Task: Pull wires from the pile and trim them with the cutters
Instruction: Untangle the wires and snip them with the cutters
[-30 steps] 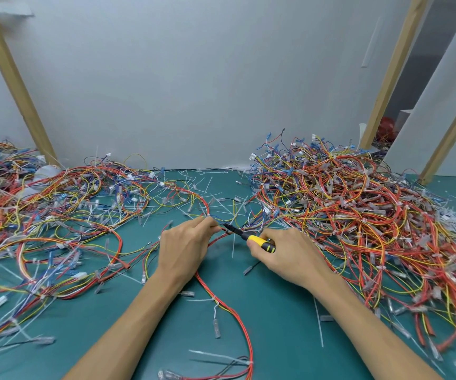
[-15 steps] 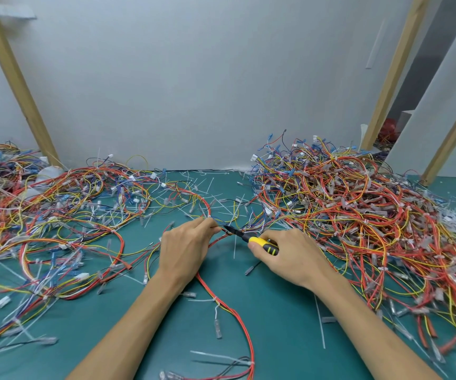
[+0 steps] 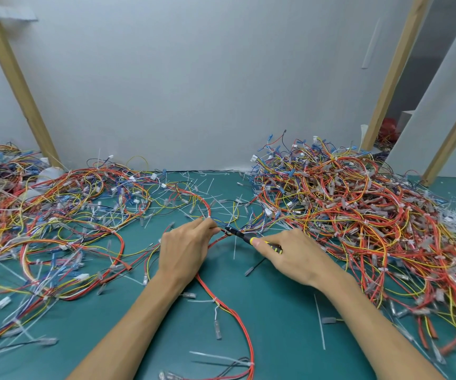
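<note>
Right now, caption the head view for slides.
Left hand pinches red wires; right hand holds yellow-handled cutters beside them.

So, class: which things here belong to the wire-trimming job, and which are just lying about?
In the job:
left hand pinching the red wire bundle
right hand gripping the yellow-handled cutters
wire pile at right

Lying about:
white tie offcuts on the green mat
wooden posts
loose wires spread at left
</note>
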Demonstrator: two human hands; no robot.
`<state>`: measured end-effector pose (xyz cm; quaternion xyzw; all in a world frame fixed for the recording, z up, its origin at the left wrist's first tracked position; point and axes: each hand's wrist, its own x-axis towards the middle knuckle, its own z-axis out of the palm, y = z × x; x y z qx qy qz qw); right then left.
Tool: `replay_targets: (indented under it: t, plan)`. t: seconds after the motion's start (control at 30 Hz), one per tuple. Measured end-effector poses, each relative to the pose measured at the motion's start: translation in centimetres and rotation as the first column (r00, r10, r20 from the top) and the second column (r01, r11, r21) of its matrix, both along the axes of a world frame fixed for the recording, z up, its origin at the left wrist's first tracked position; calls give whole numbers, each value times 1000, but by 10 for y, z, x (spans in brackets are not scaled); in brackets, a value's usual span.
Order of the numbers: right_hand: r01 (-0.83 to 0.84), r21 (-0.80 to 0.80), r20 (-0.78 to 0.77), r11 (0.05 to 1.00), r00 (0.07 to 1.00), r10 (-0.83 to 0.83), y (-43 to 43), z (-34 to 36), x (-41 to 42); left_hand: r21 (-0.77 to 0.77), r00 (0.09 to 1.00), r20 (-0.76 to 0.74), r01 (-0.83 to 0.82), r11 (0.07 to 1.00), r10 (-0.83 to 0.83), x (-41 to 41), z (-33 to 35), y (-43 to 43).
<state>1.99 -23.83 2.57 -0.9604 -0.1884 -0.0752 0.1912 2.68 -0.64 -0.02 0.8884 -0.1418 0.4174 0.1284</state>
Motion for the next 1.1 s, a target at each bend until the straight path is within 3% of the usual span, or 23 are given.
replay_targets:
  t: [0.2,0.4,0.77,1.1]
  plan:
    - [-11,27,-10,1000,1000,11,2,0,0,26,1000,27,8,1000,-8,2,-2,2]
    - [26,6,73,1000,997,-27,3,-6,1,51,997,58,45,998,-48,4,-4,3]
    - [74,23,-16,997,997,-73,7,-6,0,76,996,61,55,996,-60,4,-4,3]
    - [99,-4,86,995,991,-99,7,-6,-2,94,996,58,62,994,-68,2,-2,2]
